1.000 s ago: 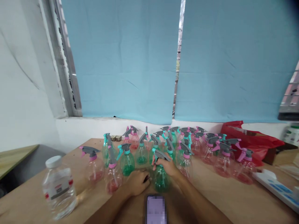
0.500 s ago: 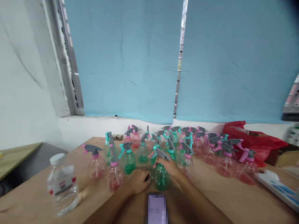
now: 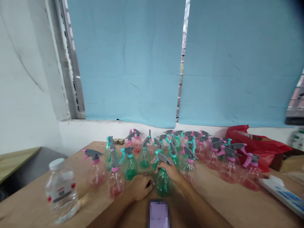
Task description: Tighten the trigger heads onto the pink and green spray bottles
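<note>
My right hand [image 3: 167,168] is wrapped round the grey-and-teal trigger head of a green spray bottle [image 3: 163,184], which stands upright on the table. To its left, my left hand [image 3: 140,186] rests on the tabletop with curled fingers. A dark patch shows between its thumb and fingers, and I cannot make out whether it holds anything. Just behind the left hand stands another green spray bottle [image 3: 129,167] with a teal nozzle. A pink spray bottle [image 3: 116,183] is at that hand's left. Behind the right hand is a further pink spray bottle [image 3: 189,169].
A phone [image 3: 158,215] lies in front of the hands. At left stands a water bottle [image 3: 62,193] with a white cap. Several more spray bottles fill the back and right, by a red plastic bag [image 3: 261,148]. A white-and-blue box [image 3: 282,193] lies at right.
The view has shifted slightly. Both hands keep nearly the same place, and the right stays on the green spray bottle's head.
</note>
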### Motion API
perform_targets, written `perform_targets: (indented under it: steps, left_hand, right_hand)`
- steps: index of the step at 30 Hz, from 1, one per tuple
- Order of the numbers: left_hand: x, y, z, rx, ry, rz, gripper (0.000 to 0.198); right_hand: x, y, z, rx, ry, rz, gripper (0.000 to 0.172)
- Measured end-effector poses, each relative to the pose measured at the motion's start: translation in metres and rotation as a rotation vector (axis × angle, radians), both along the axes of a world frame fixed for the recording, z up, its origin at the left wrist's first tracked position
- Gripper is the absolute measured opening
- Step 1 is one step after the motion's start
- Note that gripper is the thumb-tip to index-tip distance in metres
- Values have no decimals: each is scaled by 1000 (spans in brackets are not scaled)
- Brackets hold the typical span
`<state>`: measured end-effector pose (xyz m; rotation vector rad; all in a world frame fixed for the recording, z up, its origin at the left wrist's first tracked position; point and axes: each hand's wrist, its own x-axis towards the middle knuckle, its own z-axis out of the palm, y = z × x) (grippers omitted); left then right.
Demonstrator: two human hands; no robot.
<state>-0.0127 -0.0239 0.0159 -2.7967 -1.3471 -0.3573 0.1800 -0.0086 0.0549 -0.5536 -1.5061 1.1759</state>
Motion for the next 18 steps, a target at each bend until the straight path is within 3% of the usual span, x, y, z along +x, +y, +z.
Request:
perform_targets:
  steps: [5,8,11,13,18]
  left_hand:
    - [-1,0,1,-2,27,3,16]
    - [-2,2,-2,10,9,13,19]
    - [-2,3,-5,1,-8,2,20]
    - [-2,2,-4,-10,-18,-3,19]
    - [-1,-1,-3,-18,-50,-3,18]
  right_hand:
    - [0,0,-2,50,74,-8,27]
    - [4,3,7,50,38,-61,27]
    - [17,-1,35,98,-52,-169,27]
    - [32,-10,60,219,-172,-300,29]
    - [83,-48,119,323,-532,-494,32]
